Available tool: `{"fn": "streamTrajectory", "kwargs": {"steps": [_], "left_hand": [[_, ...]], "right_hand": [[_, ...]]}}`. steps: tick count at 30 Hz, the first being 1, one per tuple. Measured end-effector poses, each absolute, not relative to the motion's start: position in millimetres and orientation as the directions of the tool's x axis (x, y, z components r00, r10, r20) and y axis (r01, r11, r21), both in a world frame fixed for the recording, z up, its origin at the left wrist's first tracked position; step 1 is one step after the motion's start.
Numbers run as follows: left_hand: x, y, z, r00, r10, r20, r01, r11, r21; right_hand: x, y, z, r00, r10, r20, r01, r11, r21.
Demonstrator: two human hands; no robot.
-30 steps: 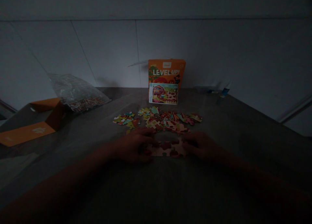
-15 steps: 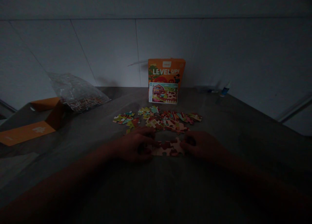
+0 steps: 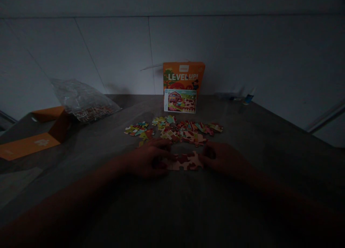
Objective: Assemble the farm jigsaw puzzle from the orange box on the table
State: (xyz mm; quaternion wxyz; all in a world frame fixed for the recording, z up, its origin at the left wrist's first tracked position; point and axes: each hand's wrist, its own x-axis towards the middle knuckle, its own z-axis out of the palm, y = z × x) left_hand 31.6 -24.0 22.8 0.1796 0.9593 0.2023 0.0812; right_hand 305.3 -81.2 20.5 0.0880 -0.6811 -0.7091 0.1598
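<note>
While the lighting here is pretty dim, you can still make out both hands down on the grey table [image 3: 242, 205] with a joined strip of puzzle pieces [image 3: 185, 162] between them. The left hand [image 3: 150, 160] sits at the strip's 9 o'clock end, fingers curled and touching it, and the right hand [image 3: 225, 160] is at the 3 o'clock end, fingertips pinched on that edge. The strip lies flat near the middle of the table, pinkish with dark red blotches.

Just past it, at 12 o'clock, there's a scatter of loose pieces [image 3: 175, 128] spread in a wide band. Further out at 12 o'clock an orange puzzle box [image 3: 183, 74] stands upright against the wall, with a small picture card [image 3: 180, 101] leaning on its front. Over at 10 o'clock sits a crinkly clear plastic bag [image 3: 82, 101], and beside it at 9 o'clock an open orange box lid [image 3: 29, 142]. Something small and blue [image 3: 248, 98] is at 2 o'clock by the wall, too dark to tell what.
</note>
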Motion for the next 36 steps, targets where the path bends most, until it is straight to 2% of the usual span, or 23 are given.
{"fn": "streamTrajectory", "kwargs": {"steps": [2, 6, 9, 20, 26, 36], "left_hand": [[32.3, -24.8, 24.3, 0.904, 0.419, 0.082, 0.36, -0.852, 0.38], [32.8, -25.3, 25.4, 0.911, 0.399, 0.106, 0.331, -0.859, 0.391], [32.2, -24.8, 24.5, 0.909, 0.403, 0.103, 0.336, -0.859, 0.387], [33.6, -25.3, 25.3, 0.91, 0.398, 0.119, 0.328, -0.864, 0.381], [32.5, -25.3, 23.9, 0.908, 0.404, 0.112, 0.337, -0.861, 0.381], [32.0, -24.8, 24.5, 0.911, 0.401, 0.099, 0.336, -0.859, 0.387]], "right_hand": [[305.1, -82.5, 19.2, -0.093, 0.994, -0.062, 0.915, 0.061, -0.398], [302.0, -86.3, 14.9, -0.325, 0.941, 0.097, 0.801, 0.328, -0.5], [300.3, -88.5, 12.9, -0.443, 0.891, 0.101, 0.742, 0.428, -0.516], [302.4, -88.6, 10.5, -0.439, 0.896, 0.068, 0.737, 0.402, -0.543], [298.2, -87.6, 11.0, -0.356, 0.931, 0.077, 0.771, 0.339, -0.539], [300.1, -88.3, 13.9, -0.384, 0.922, 0.048, 0.759, 0.345, -0.552]]}}
